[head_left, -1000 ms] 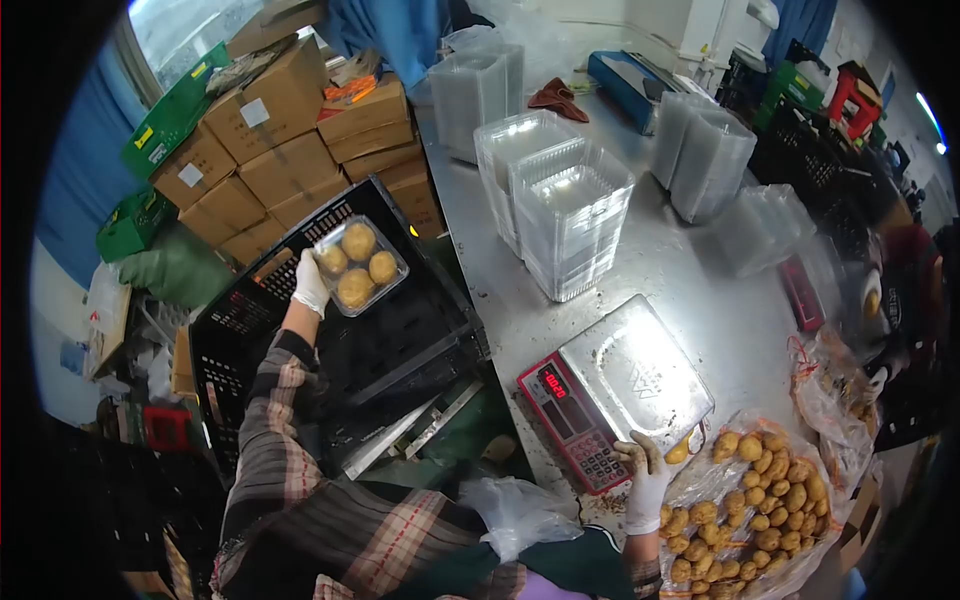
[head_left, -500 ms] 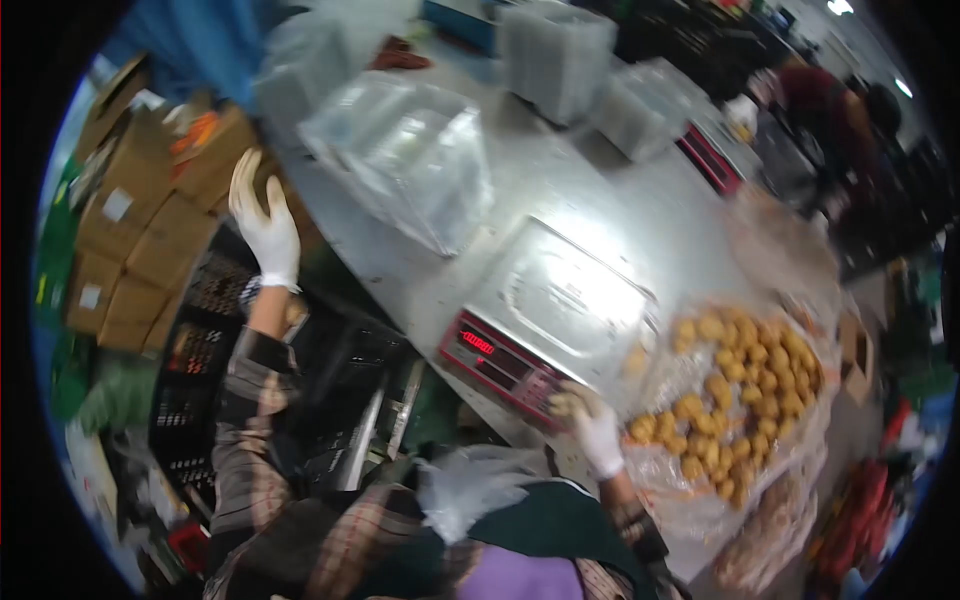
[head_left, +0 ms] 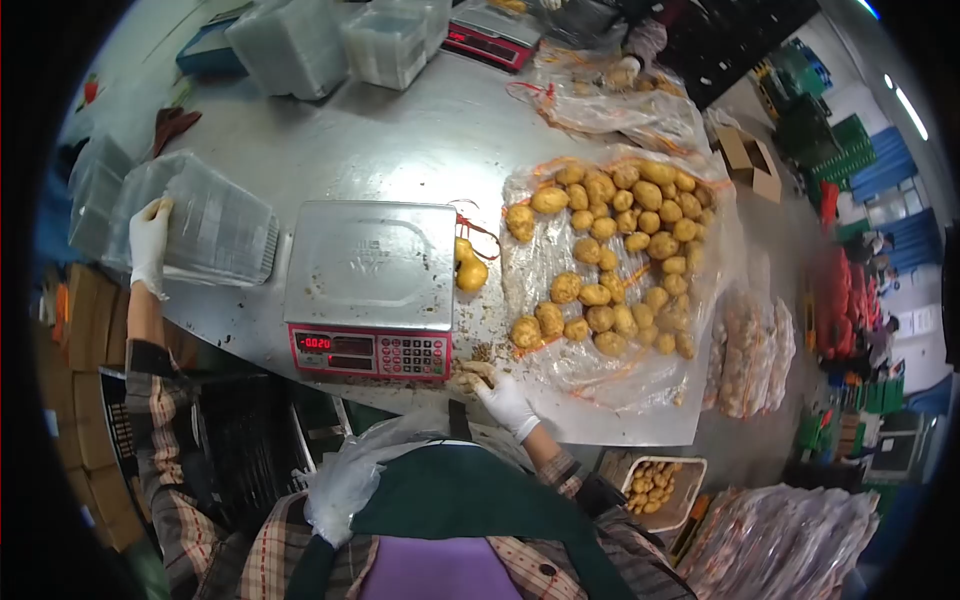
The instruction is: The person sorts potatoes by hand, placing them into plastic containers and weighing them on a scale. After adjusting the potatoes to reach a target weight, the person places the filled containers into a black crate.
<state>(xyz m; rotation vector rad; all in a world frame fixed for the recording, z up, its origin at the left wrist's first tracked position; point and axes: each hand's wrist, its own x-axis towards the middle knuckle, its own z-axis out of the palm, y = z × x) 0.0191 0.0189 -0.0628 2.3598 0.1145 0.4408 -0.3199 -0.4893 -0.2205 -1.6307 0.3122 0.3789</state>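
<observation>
My left hand (head_left: 150, 245), in a white glove, has its fingers closed on the near end of a nested stack of transparent plastic boxes (head_left: 215, 220) at the table's left edge. My right hand (head_left: 505, 402), gloved with soiled fingertips, rests on the table beside the front right corner of the digital scale (head_left: 370, 265). Its fingers are loosely bent and apart, with nothing visible in them. The scale's red display reads -0.020 and its plate carries only dirt specks. Close to its right side lie potatoes (head_left: 468, 270), and many more potatoes (head_left: 600, 290) lie on an opened plastic bag (head_left: 630, 385).
More transparent box stacks (head_left: 285, 50) and a second scale (head_left: 490, 45) stand at the back. A co-worker's gloved hand (head_left: 630, 65) is near another bag there. A basket of potatoes (head_left: 690, 500) sits below right; cardboard boxes (head_left: 95, 350) are at left.
My left hand has gone from open in the air to gripping the box stack. The view has turned and shifted right. My right hand stays near the scale's corner.
</observation>
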